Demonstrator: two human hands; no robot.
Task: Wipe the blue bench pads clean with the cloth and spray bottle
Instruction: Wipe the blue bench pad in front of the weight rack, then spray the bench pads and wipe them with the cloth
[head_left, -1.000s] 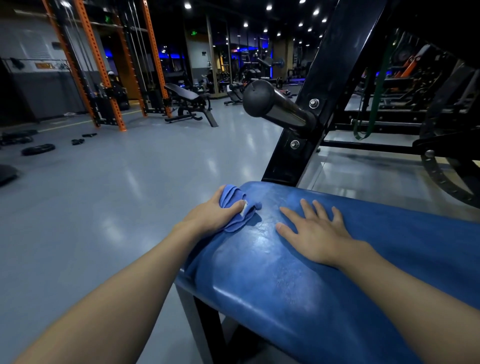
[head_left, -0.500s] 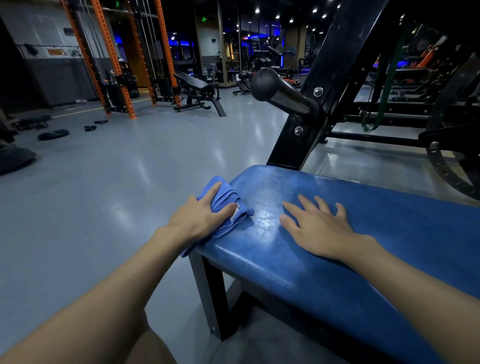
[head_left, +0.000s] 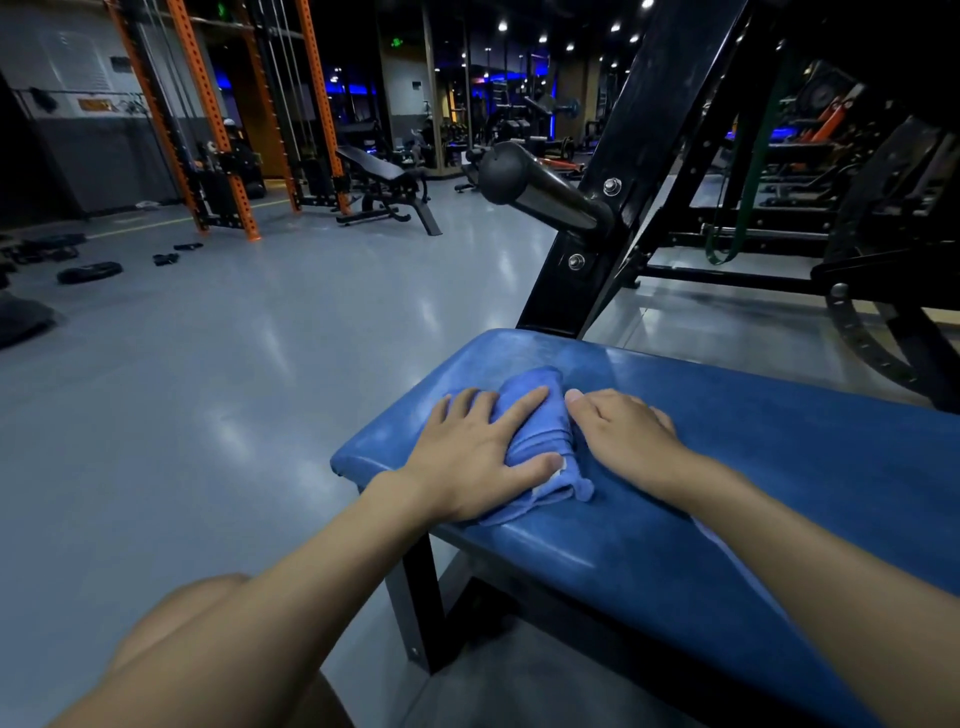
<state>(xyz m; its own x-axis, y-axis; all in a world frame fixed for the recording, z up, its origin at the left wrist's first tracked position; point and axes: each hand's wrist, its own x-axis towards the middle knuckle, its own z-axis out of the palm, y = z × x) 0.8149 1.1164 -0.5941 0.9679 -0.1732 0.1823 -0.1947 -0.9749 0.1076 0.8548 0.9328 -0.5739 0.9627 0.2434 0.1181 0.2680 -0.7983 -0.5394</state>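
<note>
A blue bench pad (head_left: 727, 467) on a black frame fills the lower right. A bunched blue cloth (head_left: 543, 441) lies on the pad near its left end. My left hand (head_left: 478, 457) presses flat on the cloth, fingers spread over it and thumb along its near edge. Beside the cloth, my right hand (head_left: 623, 436) rests palm-down on the pad, fingers curled and touching the cloth's right side. No spray bottle is in view.
A black slanted machine post (head_left: 613, 208) with a round bar handle (head_left: 524, 179) rises just behind the pad. Grey gym floor (head_left: 234, 389) spreads to the left. Orange rack uprights (head_left: 218, 130), a black bench (head_left: 384, 187) and weight plates (head_left: 88, 271) stand far off.
My left hand has slid the cloth rightward from the pad's left edge onto the pad, up against my right hand. The right hand's fingers have curled in.
</note>
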